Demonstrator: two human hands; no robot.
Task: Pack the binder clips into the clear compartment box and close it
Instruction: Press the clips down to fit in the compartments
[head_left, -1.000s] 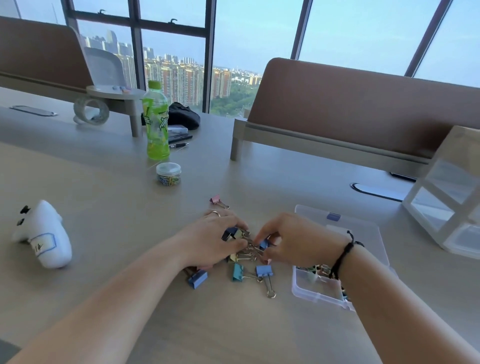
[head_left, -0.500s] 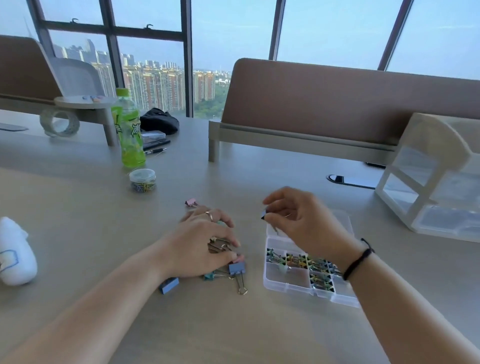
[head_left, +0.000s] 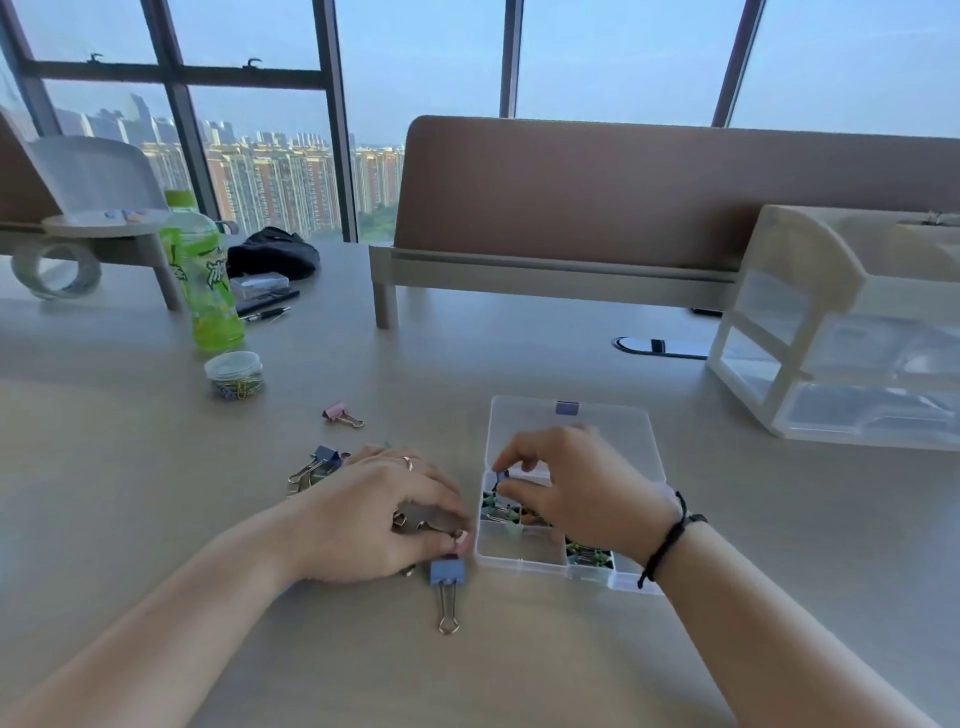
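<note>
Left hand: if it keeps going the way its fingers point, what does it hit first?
The left hand points right, fingertips low on the table. First in line looks like the near-left wall of the clear compartment box, close beside the fingertips. The blue binder clip lies nearer the camera, probably just off that line; depth is unclear.

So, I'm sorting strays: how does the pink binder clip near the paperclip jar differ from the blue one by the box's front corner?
The pink binder clip looks smaller and lies alone, away from both hands. The blue binder clip looks bigger, handles pointing toward the camera, beside the left hand. Both lie loose on the table, unpacked.
</note>
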